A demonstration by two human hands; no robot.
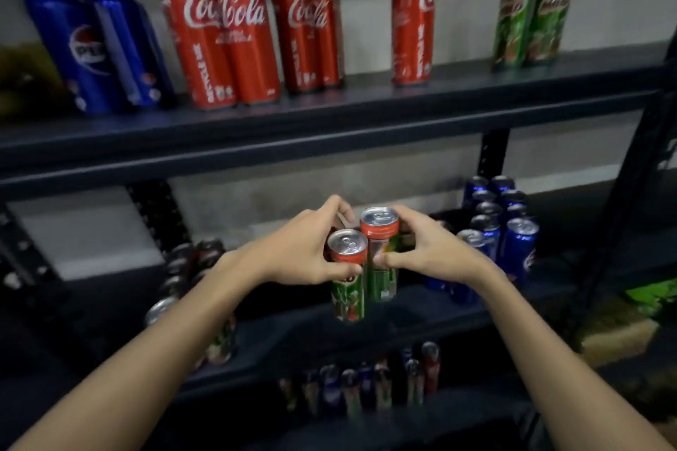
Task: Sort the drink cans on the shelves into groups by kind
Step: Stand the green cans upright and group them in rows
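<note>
Top shelf, counted left to right: I see two blue Pepsi cans, five red Coca-Cola cans and two green cans. Between my hands I count two green cans with red rims in plain view; any others behind them are hidden. On the middle shelf at right stands a cluster of blue cans, about ten. Cans lower down are too blurred to count.

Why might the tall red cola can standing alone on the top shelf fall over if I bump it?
The lone red cola can looks tall and narrow, so it probably tips easily. No neighbour touches it, so nothing would catch it. Being round, it would likely roll along the top shelf.
</note>
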